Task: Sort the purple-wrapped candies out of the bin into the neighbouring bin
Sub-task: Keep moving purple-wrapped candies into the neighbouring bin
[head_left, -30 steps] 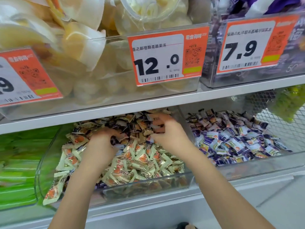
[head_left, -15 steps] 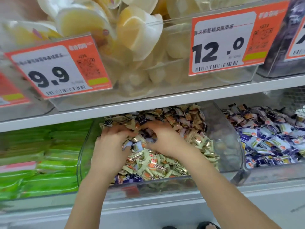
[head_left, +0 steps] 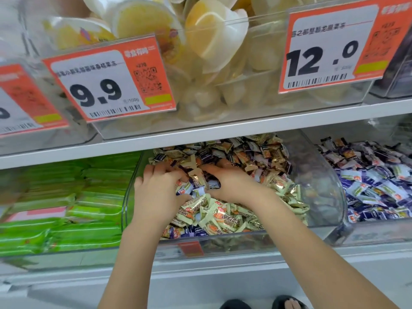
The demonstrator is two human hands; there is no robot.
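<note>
My left hand (head_left: pixel 159 192) and right hand (head_left: pixel 231 184) are dug side by side into the clear plastic bin (head_left: pixel 321 175) of beige-gold wrapped candies (head_left: pixel 225 219), fingers curled into the heap; whether either grasps a piece I cannot tell. Purple-wrapped candies (head_left: pixel 196 233) lie mixed in, some between my hands. The neighbouring clear bin (head_left: pixel 379 233) on the right holds purple ones.

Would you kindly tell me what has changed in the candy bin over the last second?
The left hand and right hand drew together mid-bin, cupping purple-wrapped candies between them. Both stay in the mixed bin; nothing has yet reached the neighbouring bin.
</note>
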